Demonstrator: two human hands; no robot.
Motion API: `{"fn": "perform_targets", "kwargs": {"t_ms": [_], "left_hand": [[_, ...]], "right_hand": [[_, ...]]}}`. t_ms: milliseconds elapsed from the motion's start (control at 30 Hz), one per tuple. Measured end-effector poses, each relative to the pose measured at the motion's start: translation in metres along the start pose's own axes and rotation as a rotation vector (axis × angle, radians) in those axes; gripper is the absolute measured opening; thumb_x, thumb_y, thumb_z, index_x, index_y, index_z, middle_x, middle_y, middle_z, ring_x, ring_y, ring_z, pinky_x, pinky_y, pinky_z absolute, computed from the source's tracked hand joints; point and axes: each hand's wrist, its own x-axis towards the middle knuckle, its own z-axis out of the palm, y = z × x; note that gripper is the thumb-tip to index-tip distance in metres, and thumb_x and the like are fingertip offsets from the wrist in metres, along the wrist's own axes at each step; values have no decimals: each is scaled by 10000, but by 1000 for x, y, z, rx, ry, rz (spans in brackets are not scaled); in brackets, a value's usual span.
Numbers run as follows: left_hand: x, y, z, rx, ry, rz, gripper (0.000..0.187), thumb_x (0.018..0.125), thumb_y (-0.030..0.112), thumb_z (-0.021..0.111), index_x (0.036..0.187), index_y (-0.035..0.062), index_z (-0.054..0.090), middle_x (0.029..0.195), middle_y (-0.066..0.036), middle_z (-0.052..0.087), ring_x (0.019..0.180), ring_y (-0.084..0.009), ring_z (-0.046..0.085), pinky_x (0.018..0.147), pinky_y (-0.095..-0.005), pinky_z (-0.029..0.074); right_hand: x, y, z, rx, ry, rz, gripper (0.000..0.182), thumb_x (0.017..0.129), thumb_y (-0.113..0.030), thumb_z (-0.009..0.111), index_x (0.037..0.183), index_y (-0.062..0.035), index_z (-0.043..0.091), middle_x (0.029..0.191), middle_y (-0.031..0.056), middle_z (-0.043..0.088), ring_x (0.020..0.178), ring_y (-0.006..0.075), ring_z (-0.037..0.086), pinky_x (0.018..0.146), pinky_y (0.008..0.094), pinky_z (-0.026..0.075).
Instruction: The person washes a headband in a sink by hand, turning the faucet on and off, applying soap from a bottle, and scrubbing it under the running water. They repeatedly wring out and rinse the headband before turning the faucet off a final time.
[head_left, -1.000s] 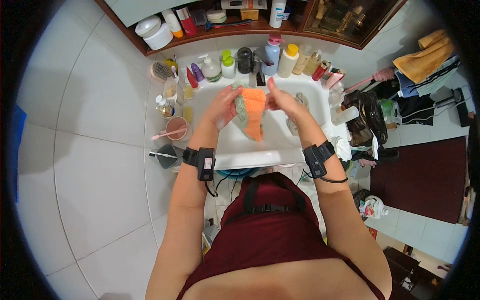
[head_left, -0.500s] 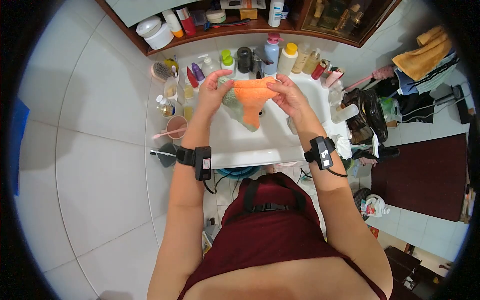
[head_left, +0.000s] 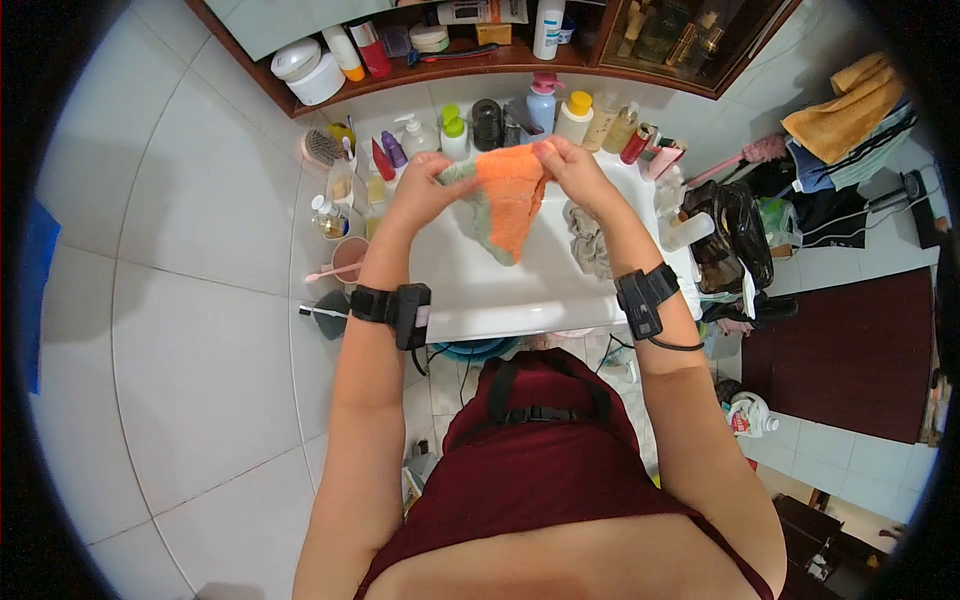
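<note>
Over the white sink, an orange-and-green terry cloth [head_left: 512,190] hangs stretched between my two hands, its lower end tapering to a point. My left hand [head_left: 428,190] pinches the green side at the upper left. At the upper right, my right hand [head_left: 580,175] grips the orange corner between thumb and fingers. Beneath and right of the cloth, a crumpled grey cloth [head_left: 588,242] lies in the sink [head_left: 480,315] by my right wrist.
Several bottles, including a blue pump bottle [head_left: 541,105] and a yellow-capped bottle [head_left: 574,120], line the sink's back edge. A pink cup [head_left: 349,256] stands at the left. Overhead is a wooden shelf [head_left: 440,72] of toiletries. A black bag [head_left: 735,235] and towels hang at right.
My right hand has risen slightly and pulled the cloth's orange corner up and taut. The left hand has turned and dropped a little. More of the grey cloth now shows.
</note>
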Motion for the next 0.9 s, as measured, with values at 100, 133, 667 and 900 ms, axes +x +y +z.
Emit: {"fn": "perform_targets", "kwargs": {"t_ms": [100,133,667,900], "left_hand": [[13,-24,27,-978,72,-106,375,844,403,602,1072,106,579,981,-30,594,878,-143,595,759,-287,460],[12,-15,41,-1249,143,-190,388,858,430,570,1086,117,557,964,-22,591,875,-133,594,753,-284,465],[9,-6,127,-1552,228,-661,392,945,431,374,928,86,559,832,-50,591,725,-211,590,637,-339,488],[17,-15,116,-1445,153,-769,442,931,473,385,981,76,571,900,-65,608,775,-202,583,700,-349,496]], "right_hand": [[-3,10,28,312,122,217,240,925,-283,489,974,-54,539,888,83,554,822,152,520,772,299,425],[-8,6,48,282,196,122,234,926,-284,483,943,-57,540,869,85,560,810,164,533,757,306,432],[-5,40,88,-397,263,180,451,924,-435,375,779,-56,573,764,215,602,738,417,570,643,468,431],[-17,40,93,-466,207,175,423,940,-387,335,850,-45,568,801,223,613,772,413,582,684,480,439]]}}
